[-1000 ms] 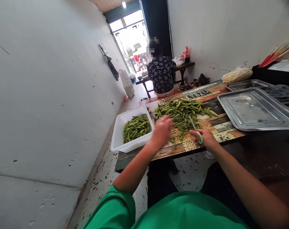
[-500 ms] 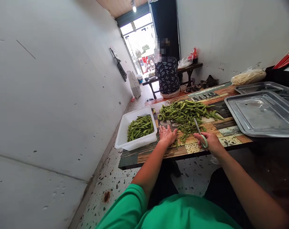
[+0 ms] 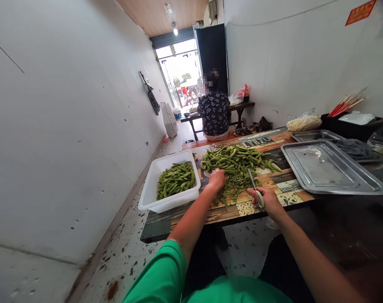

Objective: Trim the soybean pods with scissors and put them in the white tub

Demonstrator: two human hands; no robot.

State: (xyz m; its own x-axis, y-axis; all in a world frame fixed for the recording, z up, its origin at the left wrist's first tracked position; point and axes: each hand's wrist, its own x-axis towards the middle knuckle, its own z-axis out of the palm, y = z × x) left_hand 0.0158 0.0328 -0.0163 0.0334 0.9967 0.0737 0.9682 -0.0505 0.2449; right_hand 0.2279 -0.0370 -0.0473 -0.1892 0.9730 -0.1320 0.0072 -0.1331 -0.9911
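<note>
Head view: pods (image 3: 232, 156) are lying heaped just beyond the left hand (image 3: 218, 179), whose fingers are curling beside scraps (image 3: 237, 185); whether they are clamping anything, I cannot tell. The right hand (image 3: 269, 201) is gripping scissors (image 3: 255, 188). Straying rightward, left fingers could be meeting the blades; careless grabbing could be carrying scraps into the tub (image 3: 172, 202), leftward.

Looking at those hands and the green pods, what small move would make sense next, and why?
Perhaps the left hand should bring a pod to the scissors: it is at the near edge of the pod pile, and the right hand holds the scissors nearby, beside small green scraps.
</note>
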